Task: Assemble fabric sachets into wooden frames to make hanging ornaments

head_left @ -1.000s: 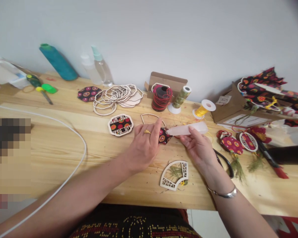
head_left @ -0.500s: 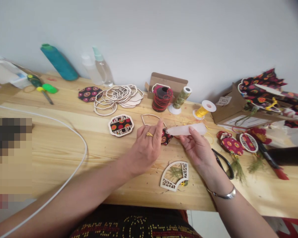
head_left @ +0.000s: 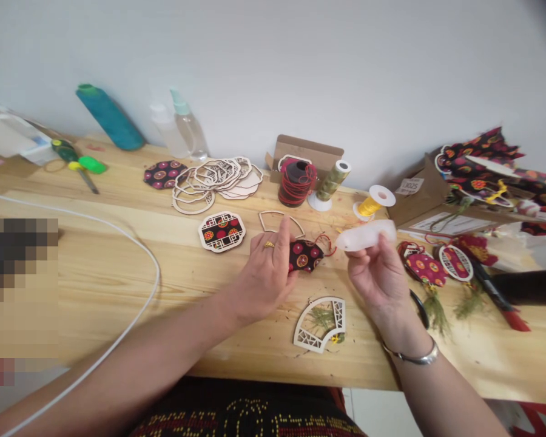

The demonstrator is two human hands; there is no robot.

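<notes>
My left hand grips the left end of a dark fabric-covered piece with round red and orange patterns, its index finger stretched out. A red cord loop sticks out at the piece's right end. In my right hand is a white translucent squeeze bottle, held nearly level, its narrow tip pointing left and apart from the fabric piece. Below, a fan-shaped wooden frame lies on the table over a green tassel. A thin wooden outline frame lies just behind my left hand.
A framed patterned piece and stacked wooden frames lie left of centre. Thread spools stand behind. Partly hidden scissors lie beside my right wrist. A cardboard box holds fabric at right. A white cable crosses the left.
My right hand has drawn the squeeze bottle rightward, away from the fabric piece, which now shows more fully. My left hand has shifted slightly left.
</notes>
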